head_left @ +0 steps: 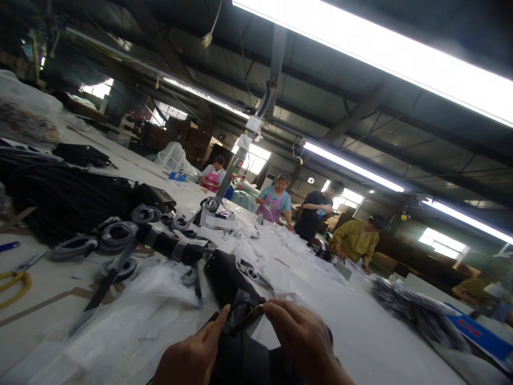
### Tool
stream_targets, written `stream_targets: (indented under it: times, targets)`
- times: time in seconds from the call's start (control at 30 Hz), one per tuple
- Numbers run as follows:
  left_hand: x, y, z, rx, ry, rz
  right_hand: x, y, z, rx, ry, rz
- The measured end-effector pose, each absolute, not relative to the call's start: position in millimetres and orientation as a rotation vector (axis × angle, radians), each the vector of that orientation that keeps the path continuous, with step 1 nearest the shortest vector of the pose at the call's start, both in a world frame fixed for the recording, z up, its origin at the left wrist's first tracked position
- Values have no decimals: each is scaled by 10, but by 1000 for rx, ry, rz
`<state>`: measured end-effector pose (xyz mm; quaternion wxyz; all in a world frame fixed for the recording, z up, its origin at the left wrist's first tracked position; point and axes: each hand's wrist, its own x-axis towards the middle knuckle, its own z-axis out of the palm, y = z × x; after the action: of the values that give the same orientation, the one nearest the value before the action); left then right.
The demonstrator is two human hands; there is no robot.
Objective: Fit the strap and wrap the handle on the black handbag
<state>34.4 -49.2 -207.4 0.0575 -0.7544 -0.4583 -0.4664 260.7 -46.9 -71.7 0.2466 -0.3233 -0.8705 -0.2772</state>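
Observation:
At the bottom centre both hands work on a black bag (240,358), whose lower part runs out of view. My left hand (194,350) is closed at the bag's upper left, its fingertips against a thin black strap (239,306) that curves over. My right hand (300,331) pinches the dark end of this strap, where a small gold-coloured metal fitting (259,307) shows. Its other fingers are curled and partly hidden. Just beyond the hands lies another black bag (226,275), with a coiled grey strap (252,274) beside it.
Several coiled grey straps (118,235) and a heap of black material (60,198) cover the table's left side. Yellow-handled scissors (24,283) and a blue pen (10,246) lie far left. Clear plastic (136,310) spreads nearby. Several people stand along the far side; a blue box (481,331) is right.

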Motion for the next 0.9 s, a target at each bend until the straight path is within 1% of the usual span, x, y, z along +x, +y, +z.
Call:
stream_targets:
  times: [0.17, 0.37, 0.67, 0.73, 0.9]
  targets:
    - [330, -498, -2084, -2285, -1349, -1456, 2539, -479, -758, -891, -2348, -839]
    - [323, -503, -2082, -2265, -1321, -1504, 2635, -456, -862, -981, -2401, -777]
    - [315, -478, -2251, -2243, -1332, -1316, 2694, -567, -738, -884, -2488, -737]
    - [322, -467, -2286, -2204, -1328, -1315, 2721, -568, -742, -851, -2439, -778]
    - [322, -460, -2252, -2133, -1252, -1394, 2652, -532, -740, -762, -2425, -1044]
